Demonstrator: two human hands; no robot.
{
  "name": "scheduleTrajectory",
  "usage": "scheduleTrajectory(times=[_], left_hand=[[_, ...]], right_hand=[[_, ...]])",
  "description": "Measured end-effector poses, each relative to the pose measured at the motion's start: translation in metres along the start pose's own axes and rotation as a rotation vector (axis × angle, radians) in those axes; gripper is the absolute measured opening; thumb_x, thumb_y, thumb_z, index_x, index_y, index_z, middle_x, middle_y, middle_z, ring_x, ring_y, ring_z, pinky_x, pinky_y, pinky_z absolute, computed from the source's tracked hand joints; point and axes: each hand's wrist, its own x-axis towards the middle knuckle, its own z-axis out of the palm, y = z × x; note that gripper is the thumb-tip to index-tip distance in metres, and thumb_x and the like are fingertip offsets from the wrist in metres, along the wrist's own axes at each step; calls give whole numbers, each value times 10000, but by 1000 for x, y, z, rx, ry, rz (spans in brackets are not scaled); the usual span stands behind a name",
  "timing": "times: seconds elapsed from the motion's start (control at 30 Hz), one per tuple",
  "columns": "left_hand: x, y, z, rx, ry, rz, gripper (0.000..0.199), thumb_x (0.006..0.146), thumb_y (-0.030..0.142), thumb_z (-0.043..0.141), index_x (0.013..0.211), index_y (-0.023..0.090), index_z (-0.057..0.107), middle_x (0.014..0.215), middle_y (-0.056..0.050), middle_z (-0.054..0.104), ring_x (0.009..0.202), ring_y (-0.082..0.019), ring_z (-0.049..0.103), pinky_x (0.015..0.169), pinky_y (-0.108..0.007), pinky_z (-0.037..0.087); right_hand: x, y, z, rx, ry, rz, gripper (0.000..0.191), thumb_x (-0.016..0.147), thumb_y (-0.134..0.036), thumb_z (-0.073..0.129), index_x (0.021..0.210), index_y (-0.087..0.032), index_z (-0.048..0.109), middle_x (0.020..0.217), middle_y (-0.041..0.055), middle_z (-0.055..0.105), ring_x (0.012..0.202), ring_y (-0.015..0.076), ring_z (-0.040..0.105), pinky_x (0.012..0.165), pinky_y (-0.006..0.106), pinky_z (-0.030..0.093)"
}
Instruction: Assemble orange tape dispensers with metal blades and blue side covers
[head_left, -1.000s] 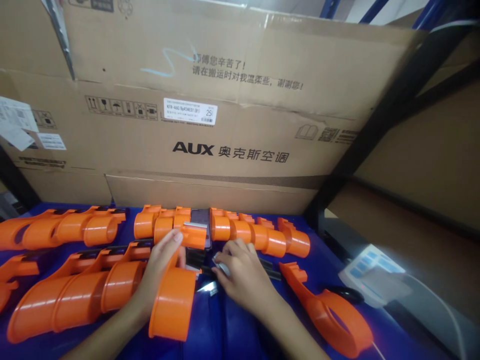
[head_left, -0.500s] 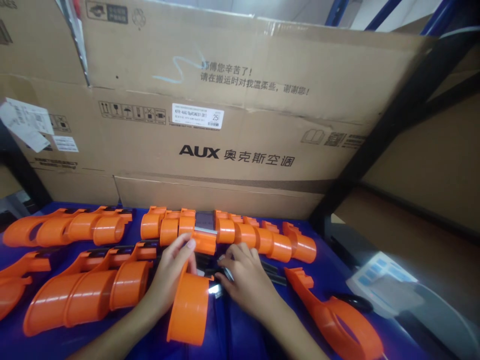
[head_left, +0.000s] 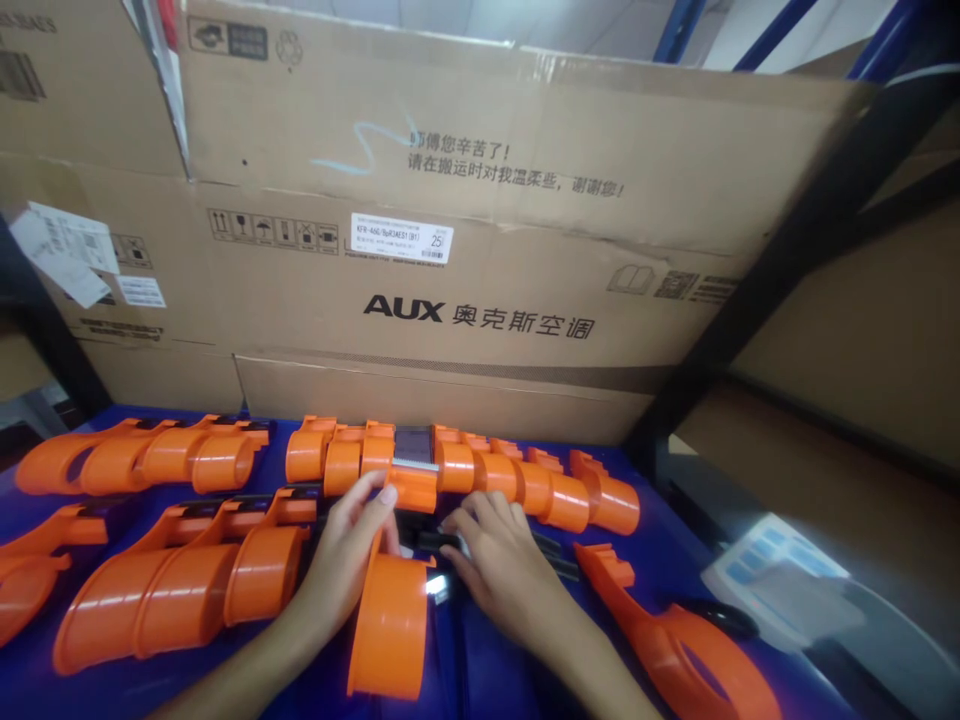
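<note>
Dispensers (head_left: 184, 600) stand in rows on the counter (head_left: 319, 690), left of the near arm. The left hand (head_left: 358, 540) grips the held dispenser (head_left: 390, 630) by its upper part, thumb in front, roll end hanging low before the person. This grip looks right for steadying: thumb and fingers belong below the toothed blade (head_left: 415, 465), never across it. Just right of it, the right hand (head_left: 496, 550) is curled, its fingers seemingly pinching a pale piece (head_left: 463, 546), mostly hidden; a light pinch by the edge would serve best. Black strips (head_left: 564, 568) lie beyond the wrist, and farther right a lone dispenser (head_left: 697, 655) rests well apart, leaving working room.
</note>
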Motion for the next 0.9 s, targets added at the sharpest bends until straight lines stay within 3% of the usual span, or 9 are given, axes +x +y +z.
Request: scheduleTrajectory(times=[0.17, 0.33, 0.47, 0.67, 0.9], left_hand=[[3, -4, -2, -31, -22, -11, 399, 894, 569, 627, 1042, 199, 600, 550, 63, 583, 503, -146, 570, 547, -234, 451], [1, -8, -1, -1, -17, -11, 449, 878, 552, 662, 1149, 198, 613, 559, 58, 595, 532, -157, 579, 566, -241, 465], [-4, -7, 2, 29, -141, -12, 463, 880, 483, 691, 1242, 207, 606, 591, 54, 600, 574, -151, 577, 584, -234, 467], [-15, 0, 10, -1, -231, -5, 456, 886, 400, 710, 1287, 222, 588, 697, 19, 646, 646, -145, 574, 654, -240, 485], [-18, 2, 11, -3, -217, -32, 481, 878, 412, 704, 1298, 217, 572, 706, -5, 657, 665, -168, 576, 633, -252, 478]], right_hand=[[2, 9, -9, 197, 94, 87, 121, 998, -295, 571, 1065, -218, 636, 987, 83, 701, 910, 266, 656, 814, 400, 503], [3, 7, -18, 418, 350, 116, 168, 1017, -336, 539, 1122, -234, 623, 1039, 86, 723, 921, 255, 683, 812, 371, 542], [1, -3, -28, 422, 521, 41, 191, 992, -274, 592, 1179, -245, 621, 1075, 95, 709, 971, 264, 673, 851, 391, 544], [0, -11, -30, 459, 509, -108, 240, 962, -176, 622, 1182, -272, 628, 1101, 75, 722, 1027, 258, 670, 921, 436, 536], [0, -7, -27, 456, 482, -106, 234, 954, -185, 619, 1168, -269, 661, 1128, 94, 692, 1069, 279, 653, 916, 460, 544]])
